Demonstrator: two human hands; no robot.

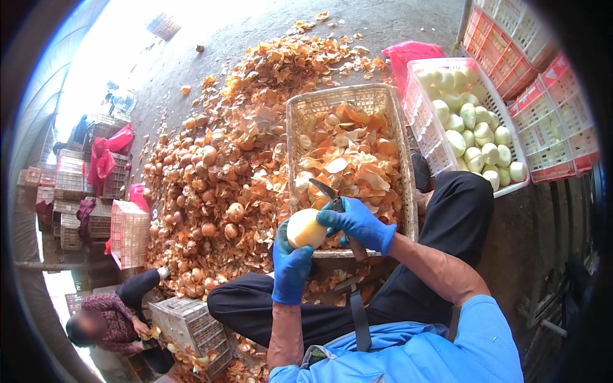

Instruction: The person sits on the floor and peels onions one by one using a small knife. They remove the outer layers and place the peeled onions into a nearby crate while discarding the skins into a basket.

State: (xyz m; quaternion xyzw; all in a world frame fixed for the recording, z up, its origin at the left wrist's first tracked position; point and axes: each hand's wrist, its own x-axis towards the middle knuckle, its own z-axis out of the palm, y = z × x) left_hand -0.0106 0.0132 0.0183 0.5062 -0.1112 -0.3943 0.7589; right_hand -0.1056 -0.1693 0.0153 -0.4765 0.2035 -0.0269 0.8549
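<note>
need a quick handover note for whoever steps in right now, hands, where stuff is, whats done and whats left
Left hand: blue glove, grip closed on a mostly peeled onion.
Right hand: blue glove, holds a knife at the onion's top.
Beige basket ahead holds the peels.
Done: white crate on the right is filled with peeled onions.
Left: big heap of unpeeled onions and skins on the floor to the left.
Another person works at lower left.
</note>
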